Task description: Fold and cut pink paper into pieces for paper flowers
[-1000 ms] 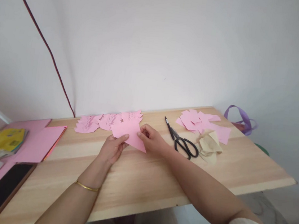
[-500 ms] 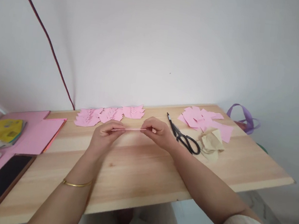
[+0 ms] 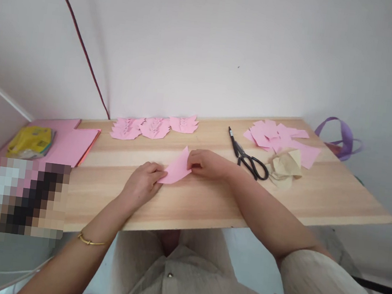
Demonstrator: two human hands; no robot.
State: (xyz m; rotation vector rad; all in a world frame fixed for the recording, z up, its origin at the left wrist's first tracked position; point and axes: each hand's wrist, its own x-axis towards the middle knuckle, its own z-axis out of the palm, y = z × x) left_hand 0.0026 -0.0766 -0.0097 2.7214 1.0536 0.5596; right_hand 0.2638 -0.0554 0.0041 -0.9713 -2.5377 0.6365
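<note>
A small pink paper piece [image 3: 177, 170] lies folded on the wooden table [image 3: 210, 201], its upper corner raised. My left hand [image 3: 142, 182] presses on its lower left corner. My right hand [image 3: 206, 163] pinches its upper right edge. Both forearms reach in from the bottom of the view, and the left wrist wears a thin gold bangle [image 3: 88, 240].
Cut pink paper shapes [image 3: 153, 127] lie in a row by the wall. Black scissors [image 3: 248, 156] rest right of my hands, with pink scraps [image 3: 276, 135] and tan paper [image 3: 286, 165] beyond. Pink sheets [image 3: 71, 146] and a yellow packet [image 3: 30, 141] sit left; a purple ribbon [image 3: 342, 136] far right.
The pink paper was lifted off the table and held edge-on between both hands, and now lies back down on the table as a narrower folded shape. The view has tilted downward.
</note>
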